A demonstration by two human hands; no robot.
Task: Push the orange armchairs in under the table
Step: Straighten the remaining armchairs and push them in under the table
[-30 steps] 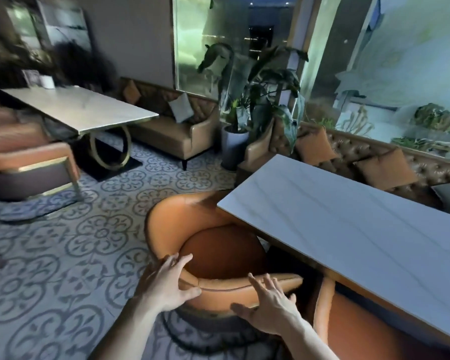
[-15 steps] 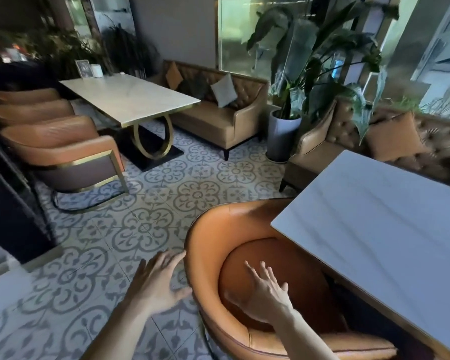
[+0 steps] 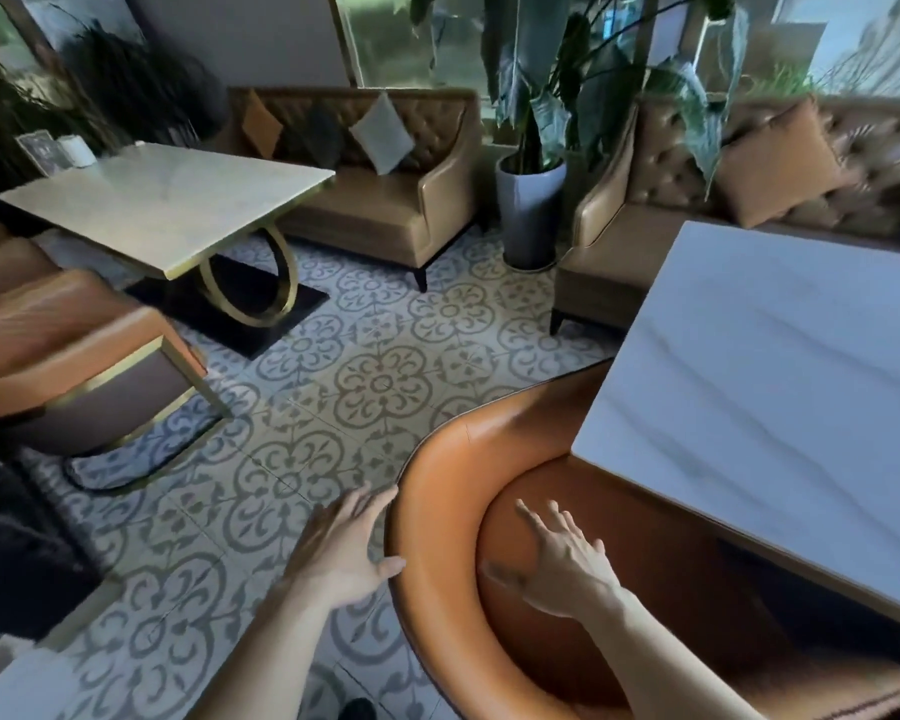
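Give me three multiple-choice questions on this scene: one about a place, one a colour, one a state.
1. Where is the left hand?
A. at the armchair's outer rim
B. flat on the table
C. on the sofa

2. What colour is the plant pot?
A. orange
B. grey
C. black

3. How are the hands?
A. both fists
B. both open, fingers spread
C. both gripping a cushion

Answers: 1 A, its fingers lie along the rim's outside. 2 B, the pot between the sofas is pale grey. 3 B, the right hand hovers open over the seat, the left is splayed too.

Orange armchair [image 3: 437,511], white grey-veined table [image 3: 780,397], grey floral-patterned floor tiles [image 3: 380,381], tan sofa [image 3: 385,210]
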